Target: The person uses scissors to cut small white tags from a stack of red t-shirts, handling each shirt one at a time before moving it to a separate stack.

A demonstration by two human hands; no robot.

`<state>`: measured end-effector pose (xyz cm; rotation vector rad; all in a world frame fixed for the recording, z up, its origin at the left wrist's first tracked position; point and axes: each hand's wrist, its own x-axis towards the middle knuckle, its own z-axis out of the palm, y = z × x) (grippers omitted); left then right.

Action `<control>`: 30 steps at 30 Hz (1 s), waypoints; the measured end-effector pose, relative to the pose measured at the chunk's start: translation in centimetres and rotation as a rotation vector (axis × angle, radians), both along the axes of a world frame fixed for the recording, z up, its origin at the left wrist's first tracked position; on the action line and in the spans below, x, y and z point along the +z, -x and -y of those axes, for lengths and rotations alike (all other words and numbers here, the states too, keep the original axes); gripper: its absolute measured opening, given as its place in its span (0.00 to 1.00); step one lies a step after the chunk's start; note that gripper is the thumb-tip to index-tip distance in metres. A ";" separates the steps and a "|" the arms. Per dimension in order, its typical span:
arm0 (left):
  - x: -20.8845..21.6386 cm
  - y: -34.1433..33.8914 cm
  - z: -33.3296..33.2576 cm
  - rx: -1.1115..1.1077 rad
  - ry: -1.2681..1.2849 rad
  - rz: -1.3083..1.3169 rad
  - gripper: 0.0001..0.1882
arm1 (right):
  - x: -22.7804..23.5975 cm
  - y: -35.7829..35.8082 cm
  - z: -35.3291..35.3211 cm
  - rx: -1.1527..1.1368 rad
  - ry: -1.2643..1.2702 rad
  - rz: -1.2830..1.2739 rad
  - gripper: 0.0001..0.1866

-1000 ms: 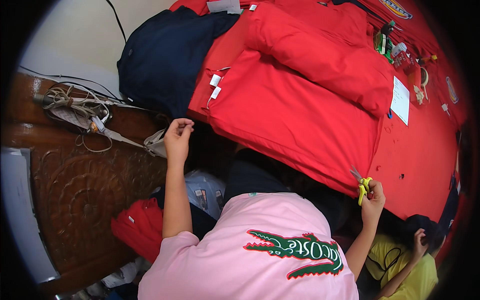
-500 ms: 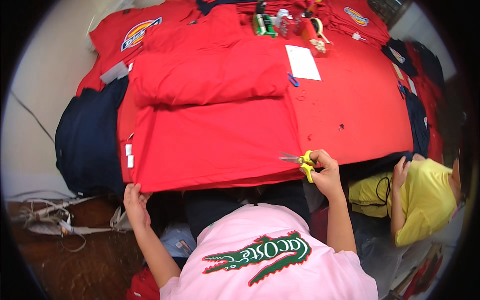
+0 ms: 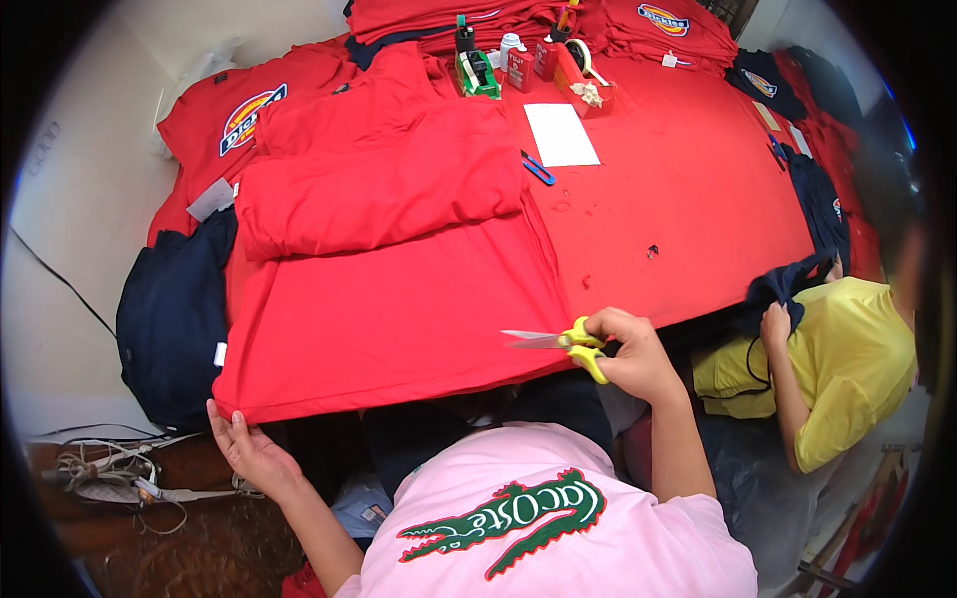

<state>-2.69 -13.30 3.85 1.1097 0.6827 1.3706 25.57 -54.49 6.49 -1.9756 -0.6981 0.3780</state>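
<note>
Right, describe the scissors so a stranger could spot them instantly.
Find the large red table. At its near edge, the person's right hand holds the scissors, tips pointing left over a red garment. Bright yellow handles set them apart from that garment and the blue cutter.

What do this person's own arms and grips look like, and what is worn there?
The left grip and right grip are ungloved. The left forearm and right forearm are bare, without visible bands, below short pink sleeves.
</note>
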 end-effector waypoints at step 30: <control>1.0 -4.9 2.1 -0.213 -0.302 -0.064 0.32 | 0.0 7.0 -23.5 0.480 -0.008 0.531 0.15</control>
